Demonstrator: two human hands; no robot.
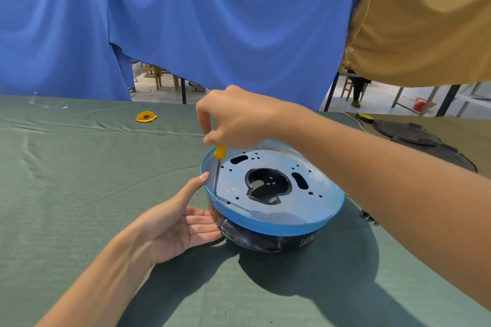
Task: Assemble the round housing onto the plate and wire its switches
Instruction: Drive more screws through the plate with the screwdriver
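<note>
Head view: right hand (233, 117) grip pinches screwdriver (219, 156); left hand (175, 223) spread against housing (265, 239).

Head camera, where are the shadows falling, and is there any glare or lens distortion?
Head view: strong light from the upper left throws the round housing and right arm's dark shadow onto the green cloth toward the lower right; the metal plate shows pale sheen with a blue tint; wide-angle bending curves the table edge; the picture is mostly sharp.
</note>
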